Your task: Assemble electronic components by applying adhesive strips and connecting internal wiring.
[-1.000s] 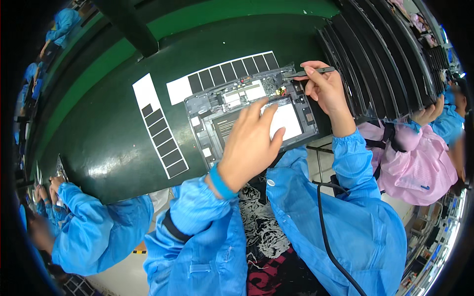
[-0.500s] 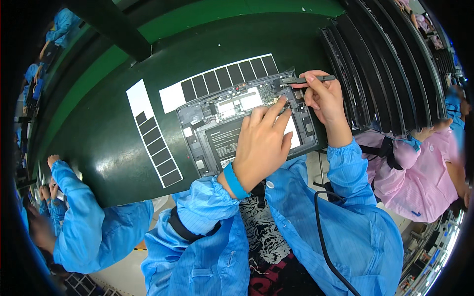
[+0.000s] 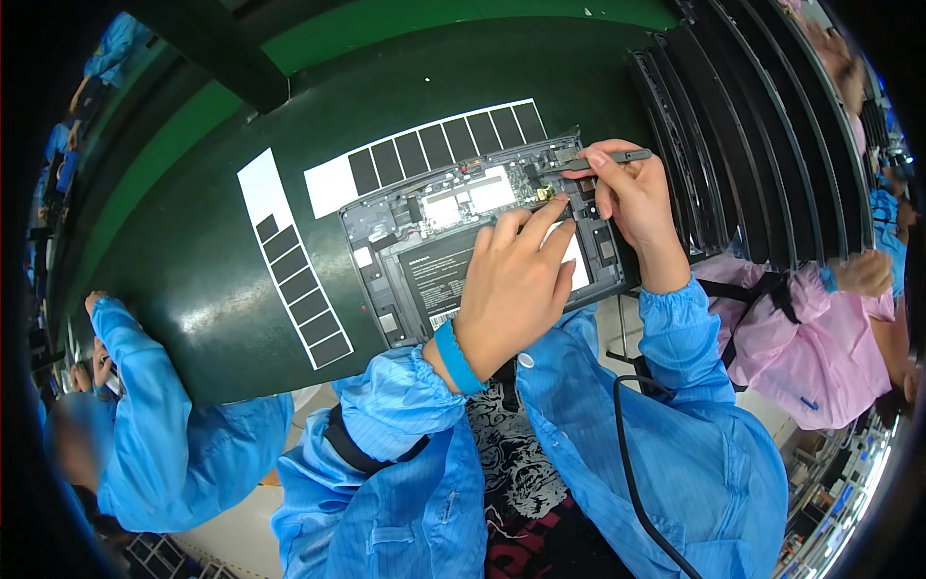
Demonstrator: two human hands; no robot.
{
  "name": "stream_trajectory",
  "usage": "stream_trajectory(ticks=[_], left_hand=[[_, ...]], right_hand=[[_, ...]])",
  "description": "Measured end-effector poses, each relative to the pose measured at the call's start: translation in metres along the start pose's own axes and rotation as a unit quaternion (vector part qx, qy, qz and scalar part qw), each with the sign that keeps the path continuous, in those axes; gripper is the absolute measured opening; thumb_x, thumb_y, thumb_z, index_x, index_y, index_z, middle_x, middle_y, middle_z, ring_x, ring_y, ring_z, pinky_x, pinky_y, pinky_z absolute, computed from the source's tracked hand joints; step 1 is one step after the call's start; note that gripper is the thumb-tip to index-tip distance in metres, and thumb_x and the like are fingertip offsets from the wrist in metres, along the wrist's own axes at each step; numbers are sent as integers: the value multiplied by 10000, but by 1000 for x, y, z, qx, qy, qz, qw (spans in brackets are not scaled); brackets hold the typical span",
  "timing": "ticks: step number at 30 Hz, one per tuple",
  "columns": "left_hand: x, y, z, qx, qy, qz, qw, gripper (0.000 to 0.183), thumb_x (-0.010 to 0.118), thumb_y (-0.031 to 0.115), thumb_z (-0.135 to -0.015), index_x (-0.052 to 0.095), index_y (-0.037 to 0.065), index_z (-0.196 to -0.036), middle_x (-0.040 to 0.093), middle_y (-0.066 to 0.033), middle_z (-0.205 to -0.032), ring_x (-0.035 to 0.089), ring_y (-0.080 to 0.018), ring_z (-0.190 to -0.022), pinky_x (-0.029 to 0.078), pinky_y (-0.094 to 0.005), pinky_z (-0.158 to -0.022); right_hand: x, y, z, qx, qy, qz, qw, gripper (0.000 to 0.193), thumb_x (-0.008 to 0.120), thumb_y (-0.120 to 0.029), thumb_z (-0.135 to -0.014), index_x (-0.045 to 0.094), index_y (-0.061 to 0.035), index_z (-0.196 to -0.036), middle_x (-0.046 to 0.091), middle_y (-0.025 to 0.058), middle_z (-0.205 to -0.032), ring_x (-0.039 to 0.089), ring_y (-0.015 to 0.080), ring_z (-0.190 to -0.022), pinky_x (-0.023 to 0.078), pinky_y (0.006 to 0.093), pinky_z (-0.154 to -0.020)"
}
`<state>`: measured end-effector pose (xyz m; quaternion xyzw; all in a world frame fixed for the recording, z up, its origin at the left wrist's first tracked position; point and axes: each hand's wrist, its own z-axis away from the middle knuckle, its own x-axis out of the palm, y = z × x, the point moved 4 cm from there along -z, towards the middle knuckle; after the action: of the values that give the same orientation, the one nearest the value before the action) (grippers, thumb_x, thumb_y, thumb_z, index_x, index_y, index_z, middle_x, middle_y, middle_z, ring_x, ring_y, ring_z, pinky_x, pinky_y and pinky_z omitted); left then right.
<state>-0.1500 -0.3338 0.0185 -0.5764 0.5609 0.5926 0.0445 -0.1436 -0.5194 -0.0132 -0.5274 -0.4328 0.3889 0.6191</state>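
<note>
An opened laptop base point(image 3: 365, 289) lies on the green bench with its inside facing up. Its black battery point(image 3: 439, 275) fills the near part, with the circuit board point(image 3: 526, 181) beyond. My left hand point(image 3: 511, 280) rests across the battery, fingers stretched and apart, and its fingertips reach the board's edge beside a small yellow piece point(image 3: 543, 194). At the far right corner, my right hand point(image 3: 637, 198) pinches dark tweezers point(image 3: 625, 156). Their tips point left over the board's corner; whether they grip a part is too small to tell.
Two white strips with black pads, one point(image 3: 328, 188) behind the laptop and another point(image 3: 260, 188) to its left, lie on the bench point(image 3: 183, 280). A row of black panels point(image 3: 762, 145) stands at the right. Co-workers sit on both sides, in blue point(image 3: 145, 415) and pink point(image 3: 810, 357).
My right hand and the tweezers have shifted slightly over the board's corner. My left fingertips have moved a little, and the yellow piece shows more clearly.
</note>
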Motion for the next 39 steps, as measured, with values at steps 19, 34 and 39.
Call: stream_trajectory(ticks=[19, 34, 39], left_hand=[[-2, 0, -3, -33, 7, -1, 999, 483, 674, 188, -801, 563, 55, -1252, 435, -190, -1391, 471, -354, -1157, 396, -432, -933], [14, 11, -10, -8, -11, -227, 974, 646, 632, 370, -827, 464, 74, -1376, 453, -275, -1364, 371, -381, -1326, 254, -529, -1088], [11, 13, -13, -16, -30, -202, 979, 677, 638, 373, -821, 446, 45, -1381, 460, -303, -1341, 366, -382, -1330, 226, -528, -1112]], right_hand=[[2, -3, 0, 18, 0, 10, 1000, 160, 620, -80, -918, 618, 67, -983, 677, 150, -734, 581, 77, -487, 333, 183, -376], [1, -4, 1, 0, 5, 54, 999, 167, 574, -95, -942, 610, 60, -994, 700, 189, -860, 543, 67, -455, 347, 160, -377], [-2, -12, 4, -49, 43, 75, 995, 184, 597, -96, -930, 615, 79, -983, 691, 185, -831, 621, 126, -536, 448, 201, -443]])
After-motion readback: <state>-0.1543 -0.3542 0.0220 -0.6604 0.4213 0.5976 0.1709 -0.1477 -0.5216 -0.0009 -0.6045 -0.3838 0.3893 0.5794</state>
